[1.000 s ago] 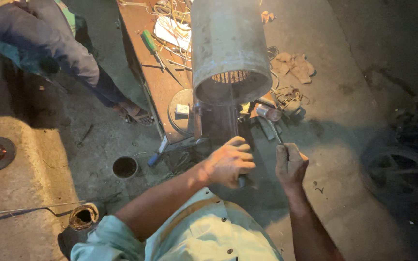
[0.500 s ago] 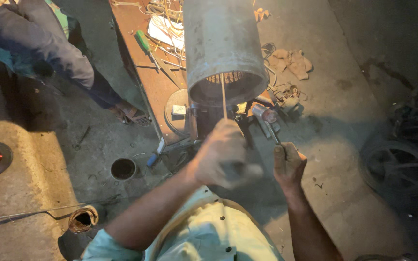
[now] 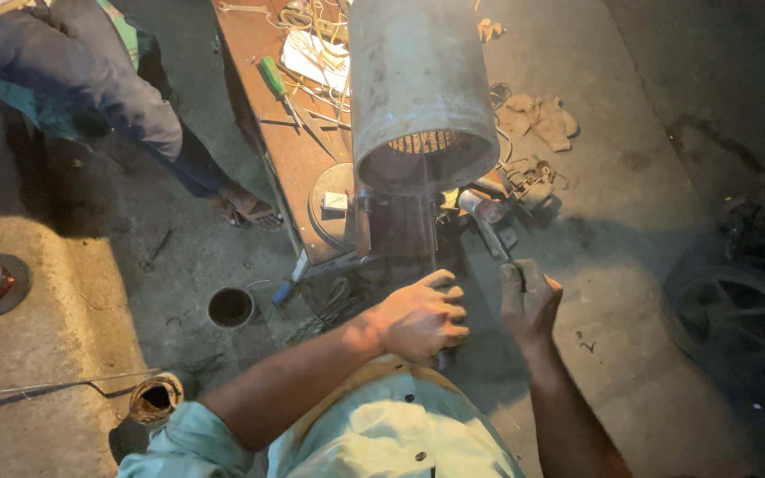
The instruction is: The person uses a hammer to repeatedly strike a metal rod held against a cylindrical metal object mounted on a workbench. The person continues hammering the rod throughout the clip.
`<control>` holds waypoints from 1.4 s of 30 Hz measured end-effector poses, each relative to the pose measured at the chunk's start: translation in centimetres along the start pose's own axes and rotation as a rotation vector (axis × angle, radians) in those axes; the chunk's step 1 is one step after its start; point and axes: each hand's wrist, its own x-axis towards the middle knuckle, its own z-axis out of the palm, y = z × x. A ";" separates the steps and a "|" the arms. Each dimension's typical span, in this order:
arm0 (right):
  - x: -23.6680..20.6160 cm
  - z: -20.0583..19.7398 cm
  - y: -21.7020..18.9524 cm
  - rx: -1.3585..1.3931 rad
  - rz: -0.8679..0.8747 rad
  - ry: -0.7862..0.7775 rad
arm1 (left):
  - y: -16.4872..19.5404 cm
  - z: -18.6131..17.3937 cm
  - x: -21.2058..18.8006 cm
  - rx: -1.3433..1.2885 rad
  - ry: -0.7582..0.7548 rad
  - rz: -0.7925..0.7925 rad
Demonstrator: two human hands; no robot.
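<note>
A dim workshop with a grey concrete floor [image 3: 630,177] lit from one side. A rust-coloured bench [image 3: 263,150] runs away from the person, and a second person in dark clothing [image 3: 90,80] stands by its far left corner.

Head view: the left hand [image 3: 422,319] is clenched around the near end of a thin metal rod [image 3: 429,221]. Its knuckles face up, and a dark stub shows just under the fist. The rod rises from this hand straight into the open mouth of a large grey metal cylinder [image 3: 413,80] mounted just beyond it. The right hand [image 3: 529,301], just right of the left one and apart from it, grips the handle of a metal tool [image 3: 489,221]. The tool's pale head lies up and to the left of that hand, close under the cylinder's rim.

The work appears to be at the stage of working the rod inside the cylinder's slotted inner ring. Any further push would call for keeping the rod in line with the bore and the left grip firm.

The cylinder's long axis runs away from the person, with its open end facing back and down toward the hands. The rod's axis lies nearly along the same line, its far tip inside the mouth.

Beyond the left hand and to its left, a green-handled screwdriver [image 3: 269,75] lies on the bench.
</note>
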 end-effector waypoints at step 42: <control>3.1 1.0 -2.9 0.124 0.067 0.017 | -0.6 -2.9 5.6 0.049 -0.306 -0.104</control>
